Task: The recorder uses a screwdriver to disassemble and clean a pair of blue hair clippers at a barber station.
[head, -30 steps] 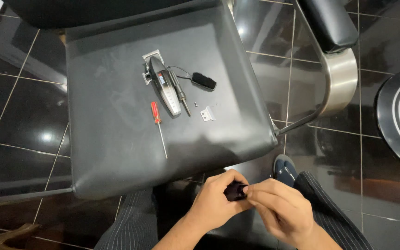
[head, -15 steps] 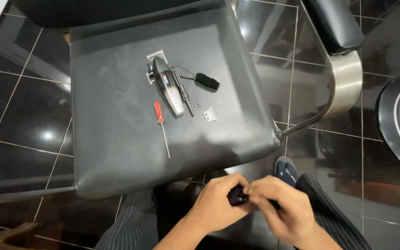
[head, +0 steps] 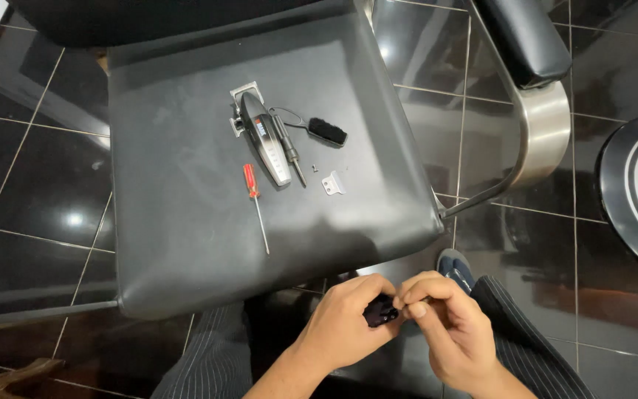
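— Where's the small black plastic part [head: 380, 312]?

— Low in the view, off the near edge of the black padded chair seat [head: 186, 244], pinched between both hands. The left hand [head: 345, 325] closes around its left end; the right hand [head: 448, 325] meets it with curled fingertips [head: 416, 309].

— Which is nearer?

— Both touch it (the left hides more). Its long axis can't be told.

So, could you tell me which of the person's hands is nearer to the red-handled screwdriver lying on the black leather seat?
Left. The left hand is below and slightly right of the red-handled screwdriver, beyond the seat's front edge; the right hand sits farther right.
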